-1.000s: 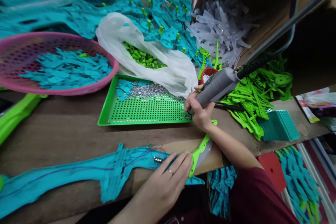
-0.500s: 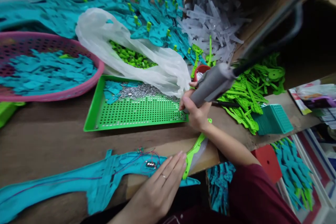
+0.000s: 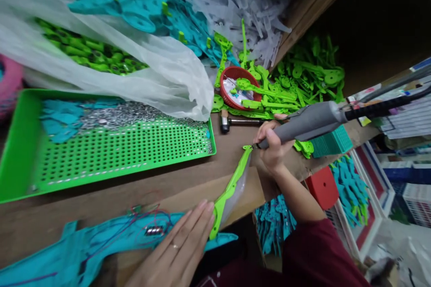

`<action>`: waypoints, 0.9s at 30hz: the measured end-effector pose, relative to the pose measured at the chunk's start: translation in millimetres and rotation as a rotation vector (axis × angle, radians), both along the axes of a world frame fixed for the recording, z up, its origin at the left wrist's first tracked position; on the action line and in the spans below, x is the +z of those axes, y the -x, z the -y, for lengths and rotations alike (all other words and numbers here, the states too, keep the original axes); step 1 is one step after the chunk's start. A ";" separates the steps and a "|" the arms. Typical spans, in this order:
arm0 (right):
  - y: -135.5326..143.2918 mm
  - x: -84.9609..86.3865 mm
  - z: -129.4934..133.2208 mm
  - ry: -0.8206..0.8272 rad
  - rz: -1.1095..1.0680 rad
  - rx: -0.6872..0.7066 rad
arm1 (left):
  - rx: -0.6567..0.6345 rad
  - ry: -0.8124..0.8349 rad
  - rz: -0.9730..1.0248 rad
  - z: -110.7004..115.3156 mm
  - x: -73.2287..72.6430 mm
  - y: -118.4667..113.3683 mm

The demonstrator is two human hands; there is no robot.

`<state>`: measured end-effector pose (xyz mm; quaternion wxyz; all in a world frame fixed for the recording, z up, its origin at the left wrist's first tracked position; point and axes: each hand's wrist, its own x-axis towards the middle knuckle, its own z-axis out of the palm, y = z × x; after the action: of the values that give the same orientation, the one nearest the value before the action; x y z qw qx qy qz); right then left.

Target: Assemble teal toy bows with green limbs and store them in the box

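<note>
My right hand [image 3: 274, 145] grips a grey electric screwdriver [image 3: 303, 122], its cable trailing off to the right. The screwdriver's tip meets the far end of a lime-green plastic piece [image 3: 230, 184], which has a translucent strip [image 3: 237, 195] along its right side. Fingers outstretched, my left hand [image 3: 183, 242] lies flat over the near end of the green piece and a turquoise plastic shell [image 3: 111, 237]. Thin red and blue wires and a small silver component [image 3: 154, 230] sit in that shell, just left of my fingers.
A green perforated tray [image 3: 111, 157] holds screws and turquoise pieces. Behind it lies a white bag [image 3: 168, 67] of green caps. A red basket [image 3: 224, 94], a hammer [image 3: 225, 123], lime-green parts [image 3: 310, 69] and a teal basket [image 3: 332, 141] stand further right.
The view has swung right. My right hand brought the screwdriver from over the tray's right corner to the green piece's far end. My left hand stays flat on the parts.
</note>
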<state>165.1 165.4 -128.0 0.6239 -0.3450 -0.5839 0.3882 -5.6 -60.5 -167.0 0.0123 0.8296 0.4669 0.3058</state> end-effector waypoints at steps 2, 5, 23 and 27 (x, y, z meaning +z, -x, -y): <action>1.0 -2.3 -0.5 -0.017 -0.028 0.042 | 0.005 -0.015 0.020 -0.7 -0.6 0.1; -0.5 -4.5 -3.4 -0.012 -0.035 0.094 | 0.012 -0.064 0.003 -2.5 -0.4 1.2; 109.8 10.5 2.5 -0.073 0.053 0.470 | 0.091 -0.110 0.011 -6.2 -6.5 -6.2; 121.2 -6.1 0.6 -0.027 0.001 0.493 | 0.119 -0.120 0.051 -4.5 -9.5 -10.4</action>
<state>43.9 164.8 -134.2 0.5148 -0.1840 -0.6558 0.5207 4.8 -56.0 -176.5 -0.0439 0.7917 0.4956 0.3545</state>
